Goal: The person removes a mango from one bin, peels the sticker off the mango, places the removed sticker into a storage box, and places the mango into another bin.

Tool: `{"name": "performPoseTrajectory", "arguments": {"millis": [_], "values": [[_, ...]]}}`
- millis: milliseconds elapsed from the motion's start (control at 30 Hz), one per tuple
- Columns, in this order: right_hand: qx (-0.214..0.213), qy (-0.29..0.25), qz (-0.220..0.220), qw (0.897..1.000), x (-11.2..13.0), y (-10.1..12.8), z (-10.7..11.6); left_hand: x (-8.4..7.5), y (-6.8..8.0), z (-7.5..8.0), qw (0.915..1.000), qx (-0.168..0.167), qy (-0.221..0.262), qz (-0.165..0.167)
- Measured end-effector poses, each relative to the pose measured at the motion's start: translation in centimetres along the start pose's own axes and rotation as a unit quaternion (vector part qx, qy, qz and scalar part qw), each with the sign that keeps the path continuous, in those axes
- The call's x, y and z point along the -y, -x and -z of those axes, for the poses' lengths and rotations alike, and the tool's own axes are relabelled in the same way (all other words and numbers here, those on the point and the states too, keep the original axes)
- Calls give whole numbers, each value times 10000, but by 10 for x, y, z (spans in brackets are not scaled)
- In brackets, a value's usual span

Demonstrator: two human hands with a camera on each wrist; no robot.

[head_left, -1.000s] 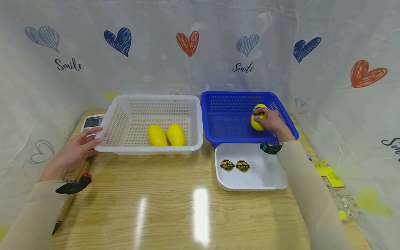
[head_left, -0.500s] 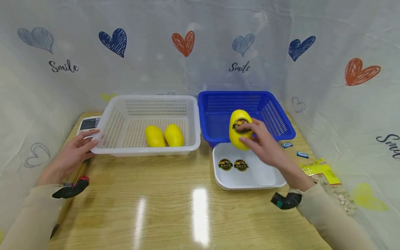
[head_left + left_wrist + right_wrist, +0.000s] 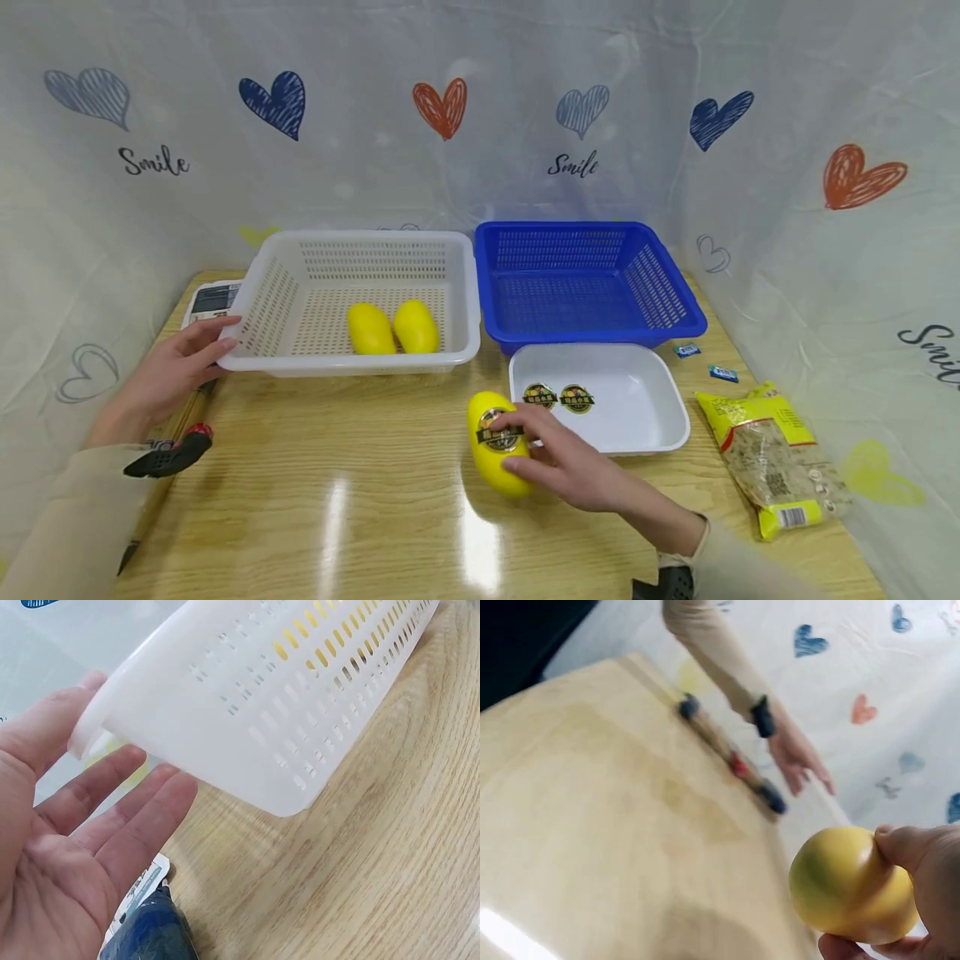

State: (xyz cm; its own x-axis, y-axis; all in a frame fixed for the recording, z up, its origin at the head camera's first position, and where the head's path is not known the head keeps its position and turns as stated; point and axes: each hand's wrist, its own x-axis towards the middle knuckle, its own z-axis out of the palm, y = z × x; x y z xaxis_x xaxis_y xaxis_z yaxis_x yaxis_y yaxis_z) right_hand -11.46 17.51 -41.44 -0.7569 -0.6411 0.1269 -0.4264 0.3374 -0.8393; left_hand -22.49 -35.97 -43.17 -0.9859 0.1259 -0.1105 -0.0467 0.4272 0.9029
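Observation:
My right hand [image 3: 567, 457] grips a yellow mango [image 3: 483, 475] over the table, beside the white tray [image 3: 645, 425]. A round black-and-gold sticker [image 3: 496, 442] is on the mango, partly hidden by a finger. The right wrist view shows the thumb on one side of the mango [image 3: 840, 881] and fingertips below. My left hand [image 3: 168, 371] is at the left corner of the white basket [image 3: 352, 361], its relaxed fingertips touching the rim. In the left wrist view, fingers lie under the basket's rim [image 3: 97, 724]. Two more mangoes [image 3: 371, 330] lie inside the basket.
A blue basket [image 3: 570, 340] stands behind the tray. Two more round stickers [image 3: 577, 398] lie at the tray's left side. Two small blue packets [image 3: 723, 373] and a yellow-ended bag [image 3: 772, 467] lie at the right, against the curtain [image 3: 510, 183].
The right hand has taken the stickered mango out of the blue basket, across the tray and toward the table's front. The left hand has stayed at the white basket.

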Motion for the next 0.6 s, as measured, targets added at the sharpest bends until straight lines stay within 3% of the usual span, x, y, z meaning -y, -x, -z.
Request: {"name": "performPoseTrajectory", "arguments": {"millis": [167, 400, 600], "values": [[280, 574, 15, 9980, -3, -2, -31, 2, 4, 0, 10000, 20, -66, -26], [634, 581, -306, 9958, -10, -15, -57, 0, 3, -1, 10000, -29, -75, -6], [275, 595, -721, 9952, -20, -39, -68, -1, 3, -1, 9999, 16, -102, -9]]}}
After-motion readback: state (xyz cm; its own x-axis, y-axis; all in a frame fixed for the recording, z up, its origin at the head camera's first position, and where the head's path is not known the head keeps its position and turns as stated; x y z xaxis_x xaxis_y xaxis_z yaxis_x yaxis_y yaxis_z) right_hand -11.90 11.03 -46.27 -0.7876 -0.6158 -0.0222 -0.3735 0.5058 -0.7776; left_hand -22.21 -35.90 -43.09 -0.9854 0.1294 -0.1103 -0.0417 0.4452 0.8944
